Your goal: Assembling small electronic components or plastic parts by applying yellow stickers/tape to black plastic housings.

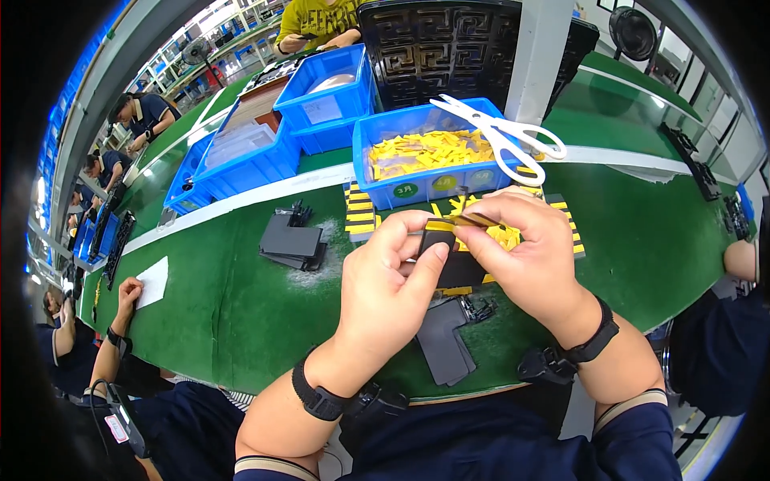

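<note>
In front of the blue bin, my left hand (385,280) is closed on a flat black plastic panel (437,238), thumb on its face, with a yellow strip along the upper edge. My right hand (533,248) pinches a small dark strip (479,218) with yellow at its end, right against that panel's corner. Loose yellow pieces (505,236) lie beneath the right hand, partly hidden. A stack of black L-shaped panels (443,345) rests on the green table below my hands. Another stack of black panels (293,242) sits to the left.
The blue bin (393,195) holds many yellow pieces (429,148); white scissors (493,128) lie across its rim. Yellow-black striped blocks (358,212) stand before it. More blue bins (261,164) are at the back left. A co-worker's hand (128,295) touches white paper (152,284) at left.
</note>
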The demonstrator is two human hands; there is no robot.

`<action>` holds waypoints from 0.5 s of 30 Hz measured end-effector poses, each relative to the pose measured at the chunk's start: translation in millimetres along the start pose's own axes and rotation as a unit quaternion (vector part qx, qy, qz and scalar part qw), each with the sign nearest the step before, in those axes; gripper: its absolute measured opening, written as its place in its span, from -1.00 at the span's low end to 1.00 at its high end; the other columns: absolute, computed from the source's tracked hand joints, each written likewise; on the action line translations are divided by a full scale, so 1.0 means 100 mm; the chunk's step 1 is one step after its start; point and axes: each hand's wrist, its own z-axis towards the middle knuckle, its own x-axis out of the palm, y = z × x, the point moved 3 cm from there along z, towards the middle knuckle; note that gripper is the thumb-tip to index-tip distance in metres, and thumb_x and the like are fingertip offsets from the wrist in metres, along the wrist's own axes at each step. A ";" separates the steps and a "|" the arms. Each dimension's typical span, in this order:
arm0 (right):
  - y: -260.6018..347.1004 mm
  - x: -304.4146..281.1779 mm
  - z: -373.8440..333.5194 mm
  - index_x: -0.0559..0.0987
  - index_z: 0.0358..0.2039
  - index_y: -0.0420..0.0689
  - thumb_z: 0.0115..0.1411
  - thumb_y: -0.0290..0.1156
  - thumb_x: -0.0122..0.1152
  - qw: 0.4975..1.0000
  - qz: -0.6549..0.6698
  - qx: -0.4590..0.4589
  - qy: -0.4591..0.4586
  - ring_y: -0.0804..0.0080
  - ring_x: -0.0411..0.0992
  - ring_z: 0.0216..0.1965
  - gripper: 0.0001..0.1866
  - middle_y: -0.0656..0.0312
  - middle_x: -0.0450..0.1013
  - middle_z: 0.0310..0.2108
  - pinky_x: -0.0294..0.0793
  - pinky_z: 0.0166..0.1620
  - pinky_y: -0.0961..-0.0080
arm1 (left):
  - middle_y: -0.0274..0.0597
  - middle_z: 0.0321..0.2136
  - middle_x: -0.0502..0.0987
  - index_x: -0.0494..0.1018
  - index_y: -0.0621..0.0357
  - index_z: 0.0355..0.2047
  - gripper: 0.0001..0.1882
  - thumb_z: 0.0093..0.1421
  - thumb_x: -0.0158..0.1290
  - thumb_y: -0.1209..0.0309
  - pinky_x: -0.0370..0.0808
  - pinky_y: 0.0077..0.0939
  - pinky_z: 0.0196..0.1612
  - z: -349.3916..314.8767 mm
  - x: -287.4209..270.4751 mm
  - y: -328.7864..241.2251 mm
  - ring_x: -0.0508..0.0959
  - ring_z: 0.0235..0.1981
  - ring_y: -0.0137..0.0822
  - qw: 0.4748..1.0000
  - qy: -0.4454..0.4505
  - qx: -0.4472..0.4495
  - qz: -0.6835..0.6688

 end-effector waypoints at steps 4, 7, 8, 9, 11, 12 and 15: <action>0.02 0.01 -0.02 0.54 -0.51 -0.23 -0.14 -0.55 0.26 0.999 -0.016 -0.029 0.001 0.22 0.42 -0.49 -0.88 0.13 0.45 -0.57 0.38 -0.39 0.39 | -0.21 -0.36 0.57 0.32 0.35 -0.13 -0.75 0.17 0.00 0.57 0.40 -0.72 -0.25 -0.02 0.00 -0.10 0.46 -0.33 -0.61 0.995 -0.002 -0.001 0.100; 0.09 -0.03 -0.01 0.53 -0.46 -0.23 -0.13 -0.55 0.26 0.998 -0.008 -0.067 0.019 0.21 0.44 -0.48 -0.85 0.12 0.46 -0.53 0.39 -0.39 0.38 | -0.17 -0.35 0.56 0.30 0.34 -0.14 -0.75 0.16 -0.01 0.60 0.44 -0.67 -0.24 0.02 -0.02 -0.02 0.50 -0.31 -0.54 0.998 -0.006 -0.029 0.063; 0.07 -0.07 0.01 0.53 -0.43 -0.22 -0.12 -0.55 0.26 0.998 -0.053 -0.033 -0.032 0.21 0.44 -0.46 -0.83 0.12 0.47 -0.50 0.39 -0.38 0.37 | -0.17 -0.35 0.56 0.30 0.34 -0.14 -0.75 0.16 -0.01 0.60 0.44 -0.67 -0.24 0.05 -0.05 0.00 0.50 -0.31 -0.54 0.998 -0.006 -0.029 0.063; 0.05 -0.11 0.02 0.53 -0.40 -0.22 -0.11 -0.55 0.26 0.992 -0.099 0.002 -0.083 0.20 0.45 -0.45 -0.80 0.11 0.47 -0.47 0.40 -0.37 0.37 | -0.15 -0.34 0.55 0.30 0.32 -0.14 -0.75 0.15 -0.02 0.61 0.46 -0.64 -0.22 0.07 -0.07 0.04 0.52 -0.31 -0.49 0.998 0.008 -0.051 -0.038; -0.02 -0.10 0.08 0.53 -0.36 -0.24 -0.09 -0.57 0.26 0.994 -0.026 0.032 -0.105 0.31 0.46 -0.39 -0.78 0.12 0.49 -0.42 0.42 -0.29 0.43 | -0.09 -0.32 0.54 0.28 0.29 -0.15 -0.76 0.14 -0.04 0.64 0.51 -0.54 -0.18 0.07 -0.07 0.07 0.56 -0.29 -0.33 0.985 0.011 -0.076 -0.153; -0.05 -0.09 0.10 0.54 -0.32 -0.26 -0.07 -0.59 0.25 0.989 0.047 0.062 -0.125 0.42 0.47 -0.33 -0.77 0.13 0.50 -0.38 0.43 -0.21 0.50 | -0.09 -0.32 0.54 0.28 0.29 -0.15 -0.76 0.14 -0.04 0.64 0.51 -0.54 -0.18 0.07 -0.06 0.07 0.56 -0.29 -0.33 0.985 0.012 -0.075 -0.153; 0.03 -0.09 0.04 0.56 -0.38 -0.25 -0.09 -0.59 0.26 0.998 -0.022 -0.009 -0.057 0.31 0.47 -0.40 -0.81 0.12 0.50 -0.44 0.42 -0.30 0.47 | -0.09 -0.31 0.54 0.27 0.31 -0.14 -0.75 0.15 -0.03 0.63 0.49 -0.57 -0.19 0.06 -0.06 0.09 0.55 -0.28 -0.39 0.992 0.009 -0.068 -0.108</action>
